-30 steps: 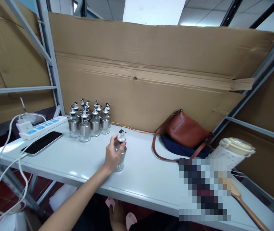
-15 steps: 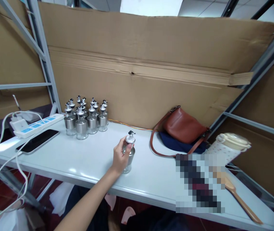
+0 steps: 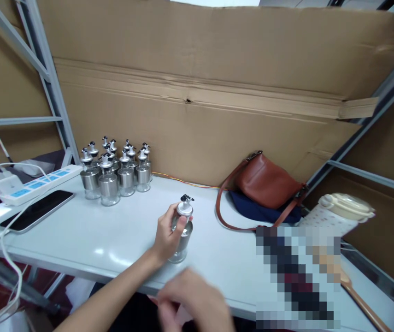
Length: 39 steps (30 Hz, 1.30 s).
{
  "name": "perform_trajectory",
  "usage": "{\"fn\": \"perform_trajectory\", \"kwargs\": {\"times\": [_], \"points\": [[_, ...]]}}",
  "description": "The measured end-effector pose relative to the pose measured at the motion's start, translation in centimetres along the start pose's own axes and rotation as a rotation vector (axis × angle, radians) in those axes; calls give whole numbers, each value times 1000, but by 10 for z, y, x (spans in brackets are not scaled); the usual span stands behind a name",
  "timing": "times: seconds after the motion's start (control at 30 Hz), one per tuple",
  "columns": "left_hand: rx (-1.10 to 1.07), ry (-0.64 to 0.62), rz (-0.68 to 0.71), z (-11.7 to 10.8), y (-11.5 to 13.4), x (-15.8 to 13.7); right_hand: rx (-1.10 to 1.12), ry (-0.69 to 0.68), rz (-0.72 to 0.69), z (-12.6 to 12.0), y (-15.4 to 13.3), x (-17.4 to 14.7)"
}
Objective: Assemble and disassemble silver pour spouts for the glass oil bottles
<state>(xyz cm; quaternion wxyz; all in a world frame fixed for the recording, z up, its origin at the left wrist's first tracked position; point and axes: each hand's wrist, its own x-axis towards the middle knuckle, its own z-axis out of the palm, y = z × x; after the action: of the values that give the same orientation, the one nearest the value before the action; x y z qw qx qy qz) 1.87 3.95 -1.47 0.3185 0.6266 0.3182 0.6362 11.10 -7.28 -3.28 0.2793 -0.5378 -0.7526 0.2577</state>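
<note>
In the middle of the table, my left hand (image 3: 167,233) is closed round the neck of an oil bottle (image 3: 183,242). The bottle is clear glass with a metal sleeve, a silver cap and a black-tipped pouring spout. It leans slightly, and whether its base touches the table I cannot tell. My right hand (image 3: 197,299) is at the bottom edge, in front of the table and below the bottle. Motion smears its bent fingers, and nothing shows in it. At the back left, several similar oil bottles (image 3: 109,186) stand upright in a group.
Left on the white table (image 3: 124,230) are a phone (image 3: 38,210) and a power strip (image 3: 44,184) with white cables. A brown bag (image 3: 269,182) lies on dark blue cloth at the right, near a white container (image 3: 335,214) and a wooden utensil (image 3: 359,295). Cardboard (image 3: 200,133) walls the back.
My right hand has come into view from below. The bottle in my left hand tilts a little more. The whole view has shifted slightly as my head moved.
</note>
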Motion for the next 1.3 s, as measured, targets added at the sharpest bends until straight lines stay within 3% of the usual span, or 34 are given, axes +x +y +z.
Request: {"fn": "perform_trajectory", "kwargs": {"times": [0.07,0.1,0.13,0.17,0.27,0.37,0.6,0.77,1.03,1.17,1.3], "points": [[9,-23,9,-1,0,0,42,187,-62,-29,-4,28],[16,-25,14,-1,0,0,136,416,-146,-42,-7,43],[25,-23,21,-1,0,0,226,540,-211,-53,-9,59],[37,-14,34,-1,0,0,300,574,-250,-60,-11,73],[85,27,109,1,-2,0,435,378,-261,-67,-15,102],[134,48,183,2,-2,2,435,244,-265,-61,-14,109],[121,-45,164,0,-2,2,213,347,-398,-59,-6,104],[129,-64,174,4,-3,0,39,335,-381,-67,-9,105],[181,-22,237,8,-9,-6,-274,606,-400,-67,-26,109],[191,2,243,8,-10,-6,-240,629,-467,-67,-27,110],[157,-27,226,11,-4,-5,8,530,-415,-68,-25,110]]}}
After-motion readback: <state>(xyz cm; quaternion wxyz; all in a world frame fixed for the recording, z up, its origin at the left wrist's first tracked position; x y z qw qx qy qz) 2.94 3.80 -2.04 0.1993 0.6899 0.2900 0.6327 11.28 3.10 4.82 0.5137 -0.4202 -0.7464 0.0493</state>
